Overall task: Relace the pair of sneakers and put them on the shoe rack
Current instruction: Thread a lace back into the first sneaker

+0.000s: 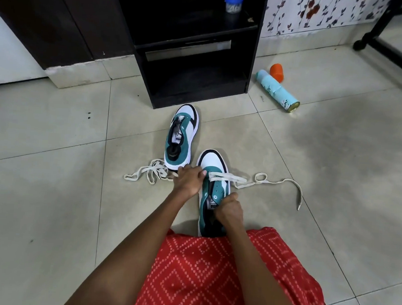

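Two white, teal and black sneakers stand on the tiled floor. The near sneaker (213, 177) lies in front of my lap, toe pointing away. A cream lace (264, 180) crosses its lowest eyelets and trails off to the right. My left hand (188, 179) grips the sneaker's left side near the lace. My right hand (229, 208) holds the tongue area, fingers curled. The far sneaker (181, 136) has no lace and sits before the black shoe rack (192, 63). A second loose lace (146, 176) lies bunched on the floor to the left.
A teal spray can (278, 91) and an orange cap (277, 72) lie on the floor right of the rack. A blue-lidded jar (233, 2) stands on the rack's upper shelf. Black chair legs (392, 53) are at far right. A dark cabinet (50, 18) stands left.
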